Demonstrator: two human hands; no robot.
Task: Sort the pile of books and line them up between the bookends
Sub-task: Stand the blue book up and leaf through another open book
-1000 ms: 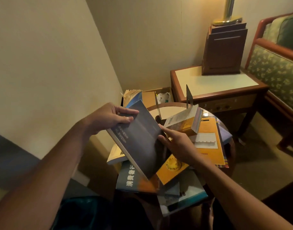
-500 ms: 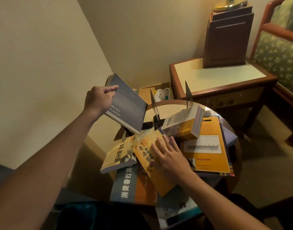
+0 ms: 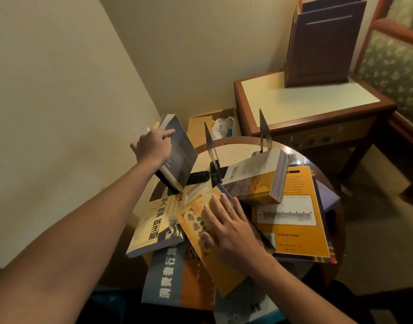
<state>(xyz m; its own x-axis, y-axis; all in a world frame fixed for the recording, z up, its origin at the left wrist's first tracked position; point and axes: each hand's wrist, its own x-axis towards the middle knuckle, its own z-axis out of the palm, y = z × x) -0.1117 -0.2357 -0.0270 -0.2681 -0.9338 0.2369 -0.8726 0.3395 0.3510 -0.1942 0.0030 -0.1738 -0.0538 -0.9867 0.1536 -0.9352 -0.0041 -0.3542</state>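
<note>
My left hand (image 3: 154, 146) grips a grey book (image 3: 181, 153) and holds it upright on its lower edge at the round table's left side, left of the left bookend (image 3: 211, 146). The right bookend (image 3: 263, 132) stands apart from it, with bare tabletop between them. My right hand (image 3: 231, 228) lies flat, fingers spread, on a yellow book (image 3: 196, 220) in the pile. A thick yellow book (image 3: 257, 178) leans by the right bookend. An orange book (image 3: 299, 213) lies flat at the right.
A cream book with a portrait (image 3: 154, 225) and a grey-orange book (image 3: 170, 277) overhang the round table (image 3: 226, 142) at its front left. A side table (image 3: 306, 99) with a dark wooden box (image 3: 322, 40) stands behind. An open cardboard box (image 3: 201, 127) sits in the corner. An armchair (image 3: 397, 66) is at the right.
My left hand carried the grey book up off the pile, then down onto its edge beside the left bookend. My right hand let go of it and pressed flat on the yellow book.
</note>
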